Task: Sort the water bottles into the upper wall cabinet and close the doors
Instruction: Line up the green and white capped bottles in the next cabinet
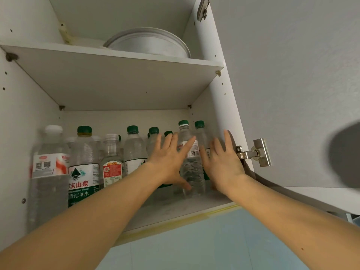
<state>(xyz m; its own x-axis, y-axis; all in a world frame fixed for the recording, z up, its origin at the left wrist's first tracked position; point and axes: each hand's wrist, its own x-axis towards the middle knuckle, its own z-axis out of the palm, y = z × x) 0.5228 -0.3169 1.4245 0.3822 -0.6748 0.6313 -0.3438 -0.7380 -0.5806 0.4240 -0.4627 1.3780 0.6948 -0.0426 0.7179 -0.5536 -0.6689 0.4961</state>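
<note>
— Where are the water bottles [134, 151]?
— Standing on the bottom shelf [175, 211] of the open wall cabinet [212, 106].
— And each grip?
— Left hand [168, 158] and right hand [224, 162], fingers spread straight, flank a green-capped bottle [191, 168], holding nothing.

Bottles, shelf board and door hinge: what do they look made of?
Bottles: clear thin plastic, see-through and ribbed, glossy labels. Shelf board: likely white laminated board, matt, with peg holes nearby. Door hinge: shiny silver metal, probably steel.
</note>
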